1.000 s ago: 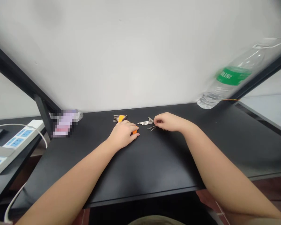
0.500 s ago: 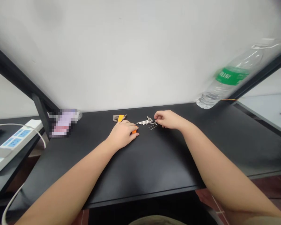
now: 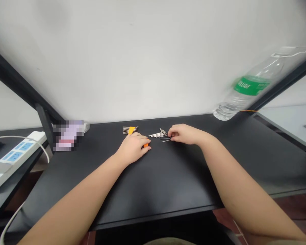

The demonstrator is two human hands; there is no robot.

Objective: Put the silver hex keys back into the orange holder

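On the black table, my left hand is closed on an orange plastic hex key holder, which shows between thumb and fingers. Just behind that hand lies another orange holder with several hex keys in it. A row of loose L-shaped hex keys rests between my two hands, bent ends to the right. My right hand pinches at the right end of the row, fingertips on a thin hex key. Its bent end is hidden by the fingers.
A large clear bottle with a green label leans at the back right by a black frame bar. Left are a blurred-out pack and a white power strip with a cable. A pale wall closes the back.
My right hand has lowered slightly onto the thin keys, and the thin keys have turned to lie more level. My left hand stays on the orange holder.
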